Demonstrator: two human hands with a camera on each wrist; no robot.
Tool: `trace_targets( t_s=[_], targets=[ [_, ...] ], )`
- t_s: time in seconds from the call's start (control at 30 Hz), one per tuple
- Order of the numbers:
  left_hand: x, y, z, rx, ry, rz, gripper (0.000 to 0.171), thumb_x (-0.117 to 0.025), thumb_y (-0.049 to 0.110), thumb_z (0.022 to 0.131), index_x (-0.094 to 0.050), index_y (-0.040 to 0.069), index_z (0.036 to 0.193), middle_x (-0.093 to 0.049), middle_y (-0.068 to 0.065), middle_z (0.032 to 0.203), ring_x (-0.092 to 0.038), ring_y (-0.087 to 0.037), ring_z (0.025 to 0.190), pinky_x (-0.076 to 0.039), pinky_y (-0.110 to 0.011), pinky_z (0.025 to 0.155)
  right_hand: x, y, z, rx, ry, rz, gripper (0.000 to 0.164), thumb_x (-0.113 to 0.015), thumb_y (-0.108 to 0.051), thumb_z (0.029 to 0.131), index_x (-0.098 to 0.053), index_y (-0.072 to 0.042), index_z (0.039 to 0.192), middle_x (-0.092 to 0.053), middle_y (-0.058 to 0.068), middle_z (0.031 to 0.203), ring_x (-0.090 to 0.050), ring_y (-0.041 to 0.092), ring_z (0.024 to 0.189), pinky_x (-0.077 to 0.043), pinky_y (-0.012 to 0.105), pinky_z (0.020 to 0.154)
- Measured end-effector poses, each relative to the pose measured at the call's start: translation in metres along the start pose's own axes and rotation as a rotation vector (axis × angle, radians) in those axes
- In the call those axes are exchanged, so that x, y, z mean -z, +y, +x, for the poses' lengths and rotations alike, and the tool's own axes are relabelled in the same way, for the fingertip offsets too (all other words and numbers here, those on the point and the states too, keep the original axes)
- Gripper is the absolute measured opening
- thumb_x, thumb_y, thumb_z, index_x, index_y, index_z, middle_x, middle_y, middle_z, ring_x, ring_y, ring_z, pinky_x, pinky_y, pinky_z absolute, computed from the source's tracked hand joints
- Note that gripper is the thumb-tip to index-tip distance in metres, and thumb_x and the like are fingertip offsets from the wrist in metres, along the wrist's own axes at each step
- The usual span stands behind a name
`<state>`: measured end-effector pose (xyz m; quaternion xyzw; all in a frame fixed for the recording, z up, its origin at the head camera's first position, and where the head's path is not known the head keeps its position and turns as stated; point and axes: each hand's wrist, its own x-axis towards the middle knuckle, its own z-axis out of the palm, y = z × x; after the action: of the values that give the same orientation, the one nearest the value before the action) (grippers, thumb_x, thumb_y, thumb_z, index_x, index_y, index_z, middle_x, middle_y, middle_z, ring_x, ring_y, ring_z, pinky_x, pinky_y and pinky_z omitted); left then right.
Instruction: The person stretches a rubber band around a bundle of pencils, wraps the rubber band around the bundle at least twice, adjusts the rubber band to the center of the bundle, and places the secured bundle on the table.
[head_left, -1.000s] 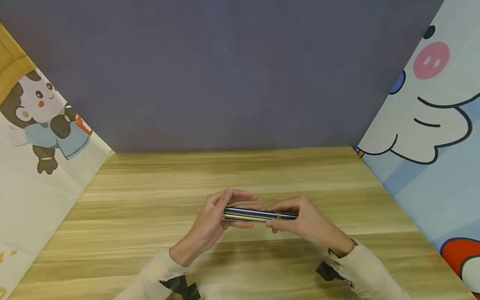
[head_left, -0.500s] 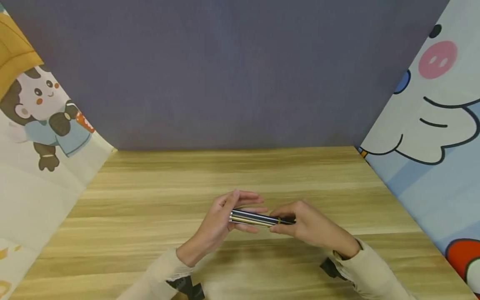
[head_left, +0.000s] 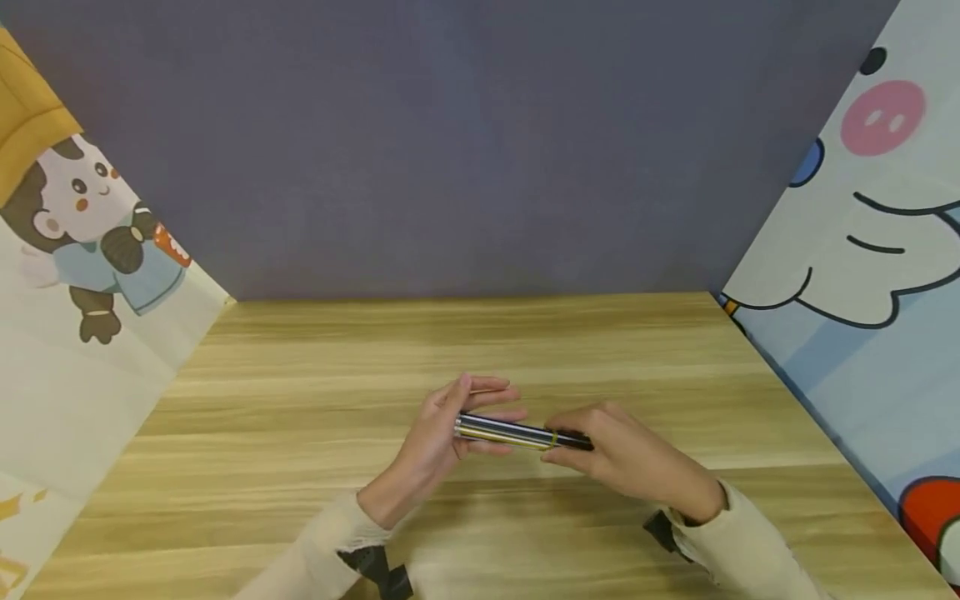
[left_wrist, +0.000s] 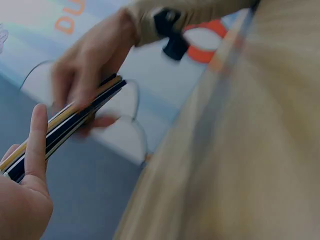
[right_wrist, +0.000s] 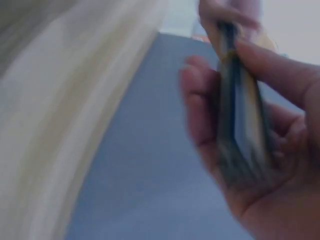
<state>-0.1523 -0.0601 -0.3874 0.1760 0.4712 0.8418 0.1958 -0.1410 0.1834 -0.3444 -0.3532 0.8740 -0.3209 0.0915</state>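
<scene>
A slim bundle of pencils (head_left: 504,430), striped black, white and yellow, is held in the air between both hands. Around it, nearer its right end, runs a yellow rubber band (head_left: 554,439). My left hand (head_left: 435,432) supports the bundle's left end against the palm, its fingers stretched out. With thumb and fingers, my right hand (head_left: 617,450) pinches the bundle at the band; the dark right end points toward its palm. The left wrist view shows a straight digit across the bundle (left_wrist: 62,127). In the blurred right wrist view, the thumb lies beside the band (right_wrist: 229,55).
Below the hands is a wood-grain table (head_left: 337,358). A dark grey panel (head_left: 465,150) stands along its back edge. Cartoon-printed panels flank it at left (head_left: 45,392) and right (head_left: 847,400). A small black device (head_left: 378,571) sits at the left wrist.
The bundle tilts slightly more, its right end lower than a second ago. More of its dark right end shows than half a second ago. The right hand's fingertips stay at the band.
</scene>
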Motion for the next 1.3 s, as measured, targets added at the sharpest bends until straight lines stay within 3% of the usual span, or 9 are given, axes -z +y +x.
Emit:
trace_targets(
  t_s=[0.13, 0.4, 0.5, 0.6, 0.7, 0.8, 1.0, 1.2, 1.3],
  targets=[
    [-0.007, -0.008, -0.003, 0.019, -0.005, 0.022, 0.057, -0.030, 0.035, 0.110, -0.050, -0.012, 0.134, -0.057, -0.030, 0.133, -0.061, -0.036, 0.119, -0.059, -0.047, 0.084, -0.013, -0.003, 0.005, -0.012, -0.038, 0.029, 0.022, -0.065, -0.032, 0.098, -0.071, -0.017, 0.113, -0.070, -0.013, 0.087, -0.056, 0.000, 0.055, -0.051, 0.020, 0.050],
    [0.004, 0.009, -0.004, -0.030, 0.047, 0.021, 0.054, -0.034, 0.038, 0.109, -0.052, -0.007, 0.132, -0.058, -0.027, 0.134, -0.062, -0.037, 0.118, -0.061, -0.044, 0.079, -0.001, -0.005, 0.000, -0.025, 0.041, -0.118, 0.011, -0.065, -0.036, 0.097, -0.068, -0.026, 0.095, -0.057, -0.018, 0.070, -0.045, -0.001, 0.052, -0.042, 0.020, 0.045],
    [0.001, 0.004, -0.005, -0.036, 0.067, 0.028, 0.054, -0.032, 0.038, 0.110, -0.052, -0.007, 0.132, -0.061, -0.024, 0.131, -0.064, -0.034, 0.116, -0.061, -0.042, 0.078, -0.005, -0.007, 0.001, 0.014, 0.094, -0.191, 0.007, -0.069, -0.030, 0.095, -0.069, -0.023, 0.094, -0.056, -0.019, 0.072, -0.043, -0.002, 0.054, -0.041, 0.018, 0.047],
    [-0.004, -0.006, -0.008, 0.008, 0.063, 0.018, 0.054, -0.033, 0.039, 0.109, -0.053, -0.006, 0.132, -0.062, -0.020, 0.132, -0.062, -0.031, 0.120, -0.060, -0.043, 0.082, -0.016, -0.009, 0.004, 0.044, 0.094, -0.216, 0.010, -0.070, -0.027, 0.094, -0.069, -0.017, 0.096, -0.061, -0.015, 0.078, -0.048, -0.004, 0.060, -0.045, 0.016, 0.051],
    [-0.007, -0.013, -0.011, 0.054, 0.044, 0.010, 0.054, -0.034, 0.039, 0.109, -0.055, -0.005, 0.132, -0.058, -0.018, 0.138, -0.059, -0.031, 0.125, -0.058, -0.045, 0.086, -0.024, -0.011, 0.006, 0.056, 0.054, -0.195, 0.016, -0.067, -0.027, 0.097, -0.069, -0.011, 0.102, -0.068, -0.008, 0.087, -0.054, -0.004, 0.067, -0.048, 0.016, 0.057],
    [-0.004, -0.012, -0.010, 0.048, 0.034, 0.013, 0.053, -0.035, 0.038, 0.109, -0.054, -0.006, 0.132, -0.054, -0.021, 0.142, -0.057, -0.032, 0.126, -0.059, -0.043, 0.085, -0.024, -0.010, 0.007, 0.028, 0.014, -0.170, 0.020, -0.065, -0.027, 0.098, -0.069, -0.010, 0.108, -0.069, -0.007, 0.088, -0.055, -0.004, 0.065, -0.049, 0.016, 0.055],
    [0.006, -0.004, -0.005, -0.016, 0.068, 0.037, 0.051, -0.031, 0.034, 0.111, -0.056, -0.005, 0.131, -0.052, -0.024, 0.141, -0.059, -0.034, 0.123, -0.061, -0.036, 0.078, -0.020, -0.005, 0.008, -0.041, 0.054, -0.141, 0.010, -0.067, -0.027, 0.096, -0.068, -0.016, 0.097, -0.057, -0.016, 0.072, -0.046, -0.001, 0.052, -0.044, 0.019, 0.046],
    [0.001, -0.009, -0.005, 0.043, 0.030, 0.056, 0.052, -0.035, 0.035, 0.109, -0.056, -0.008, 0.131, -0.054, -0.023, 0.140, -0.059, -0.033, 0.124, -0.059, -0.043, 0.085, -0.034, -0.003, 0.010, 0.029, 0.071, -0.108, 0.037, -0.053, -0.042, 0.102, -0.068, -0.011, 0.117, -0.068, -0.009, 0.092, -0.055, -0.004, 0.067, -0.051, 0.017, 0.059],
    [0.002, -0.009, -0.003, 0.030, 0.020, 0.071, 0.053, -0.035, 0.035, 0.110, -0.054, -0.009, 0.131, -0.053, -0.026, 0.140, -0.059, -0.034, 0.123, -0.059, -0.041, 0.084, -0.034, -0.001, 0.010, 0.020, 0.083, -0.078, 0.036, -0.053, -0.042, 0.102, -0.068, -0.013, 0.117, -0.068, -0.011, 0.091, -0.055, -0.003, 0.066, -0.051, 0.018, 0.058]
  ],
)
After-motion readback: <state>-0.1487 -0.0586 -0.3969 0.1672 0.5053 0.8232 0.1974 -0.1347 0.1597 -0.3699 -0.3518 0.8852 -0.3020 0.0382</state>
